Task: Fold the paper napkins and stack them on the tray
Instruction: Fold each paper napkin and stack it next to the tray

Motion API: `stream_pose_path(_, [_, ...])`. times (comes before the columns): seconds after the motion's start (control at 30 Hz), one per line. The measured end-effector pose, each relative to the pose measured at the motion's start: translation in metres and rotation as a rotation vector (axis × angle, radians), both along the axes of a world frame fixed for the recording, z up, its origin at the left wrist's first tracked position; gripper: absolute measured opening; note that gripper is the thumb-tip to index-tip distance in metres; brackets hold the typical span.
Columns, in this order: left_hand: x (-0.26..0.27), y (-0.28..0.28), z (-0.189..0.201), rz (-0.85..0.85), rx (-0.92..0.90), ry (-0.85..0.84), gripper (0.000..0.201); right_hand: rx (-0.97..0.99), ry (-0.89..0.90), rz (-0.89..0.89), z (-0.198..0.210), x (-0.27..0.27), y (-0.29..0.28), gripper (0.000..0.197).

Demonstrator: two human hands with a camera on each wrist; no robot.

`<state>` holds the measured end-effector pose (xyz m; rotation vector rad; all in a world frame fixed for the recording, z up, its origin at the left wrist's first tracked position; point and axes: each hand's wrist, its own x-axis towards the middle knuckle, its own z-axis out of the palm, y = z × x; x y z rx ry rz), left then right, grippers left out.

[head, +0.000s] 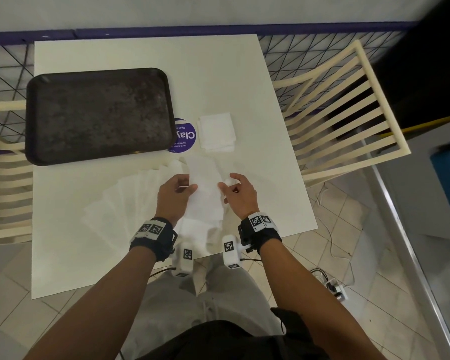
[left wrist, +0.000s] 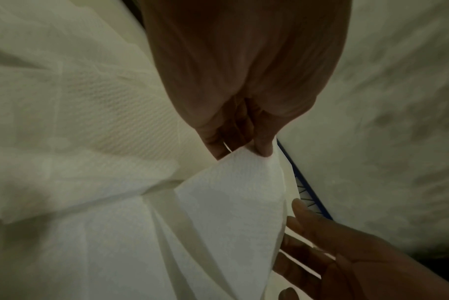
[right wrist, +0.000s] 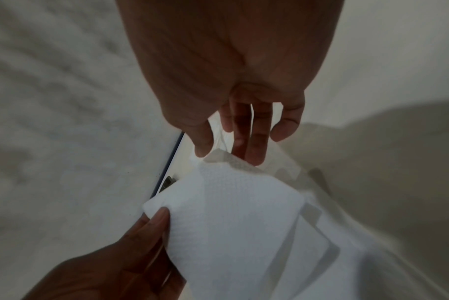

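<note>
Both hands work over the near half of the white surface point(head: 151, 58). Left hand point(head: 176, 193) pinches the left edge of one paper napkin point(head: 205, 188) between thumb and fingertips; the left wrist view shows the corner caught there. Right hand point(head: 238, 192) grips the napkin's right edge, thumb and fingers curled onto a turned-up corner. The sheet looks lifted slightly off the surface, though the blur makes that uncertain.

Under and left of it, unfolded napkins point(head: 130, 201) lie fanned out, reaching toward the near edge.

Folded stack point(head: 216, 132) sits past the hands, toward the right edge, just beside a purple round sticker point(head: 186, 136).

Dark tray point(head: 99, 114) lies at the far left, overhanging the left edge, bare inside, its corner over the sticker.

Open surface runs along the far edge and the near left corner. Slatted chairs point(head: 343, 107) stand close off both side edges.
</note>
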<state>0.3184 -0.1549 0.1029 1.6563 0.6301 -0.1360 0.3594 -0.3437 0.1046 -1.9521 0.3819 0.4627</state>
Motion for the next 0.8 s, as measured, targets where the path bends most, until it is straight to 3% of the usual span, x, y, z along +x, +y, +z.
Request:
stream_pose_path(0.13, [-0.002,0.000,0.003,-0.008,-0.040,-0.023,0.015,0.002,0.024,-0.021,-0.003,-0.002,-0.001,0.055])
stream_pose_path(0.43, [-0.003,0.003,-0.006,-0.031,0.033,0.025,0.014,0.163,-0.068,0.054,0.002,-0.002,0.001,0.042])
stream_pose_path(0.67, [-0.002,0.007,0.000,-0.014,-0.002,-0.008,0.051,0.109,-0.133,0.195,0.004,0.004,0.003,0.033])
stream_pose_path(0.8, [-0.001,0.008,0.004,-0.089,0.131,-0.091,0.029,0.030,-0.135,0.211,0.005,0.008,0.004,0.023])
